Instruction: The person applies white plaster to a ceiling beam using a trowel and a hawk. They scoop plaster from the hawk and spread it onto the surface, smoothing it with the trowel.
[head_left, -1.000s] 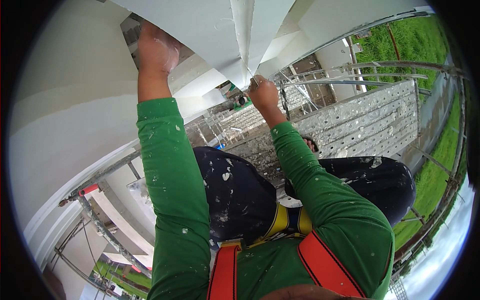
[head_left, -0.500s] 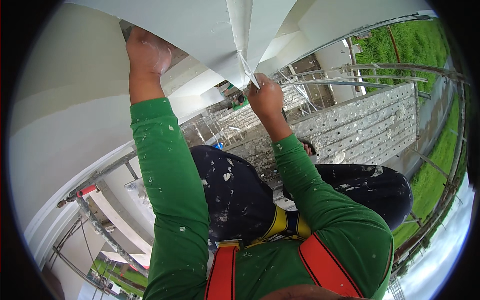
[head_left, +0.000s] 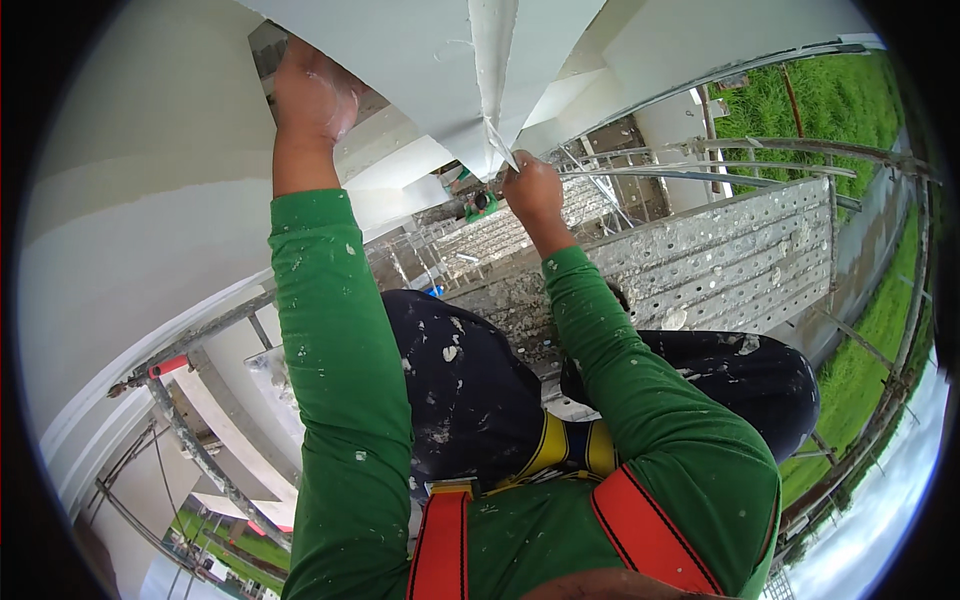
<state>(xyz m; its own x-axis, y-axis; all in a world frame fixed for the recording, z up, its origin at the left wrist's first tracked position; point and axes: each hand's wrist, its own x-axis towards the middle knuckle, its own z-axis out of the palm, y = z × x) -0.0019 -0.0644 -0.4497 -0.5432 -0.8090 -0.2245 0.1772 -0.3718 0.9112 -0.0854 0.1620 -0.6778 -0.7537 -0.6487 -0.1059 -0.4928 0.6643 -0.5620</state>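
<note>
My right hand (head_left: 535,192) is closed around a putty knife, its fingers wrapped over the near end. The thin, pale blade (head_left: 503,146) points up and rests along the narrow corner of a white plastered beam (head_left: 410,65). Along that corner runs a strip of smooth white plaster (head_left: 490,60). To the left, my left hand (head_left: 315,95) reaches up to the beam's left edge, with whitish smears on its back. Its fingers are hidden behind the beam, so what they hold or touch does not show.
I squat on perforated metal scaffold planks (head_left: 720,260) spattered with plaster. Scaffold pipes (head_left: 215,460) run at left, and more poles (head_left: 840,150) stand at right above grass. Far below, a person in green (head_left: 481,205) is near lower planks. A red-strapped harness (head_left: 655,535) crosses my chest.
The beam and both hands sit slightly further right and lower in the picture. The blade stays at the beam's corner, and my right hand keeps its grip.
</note>
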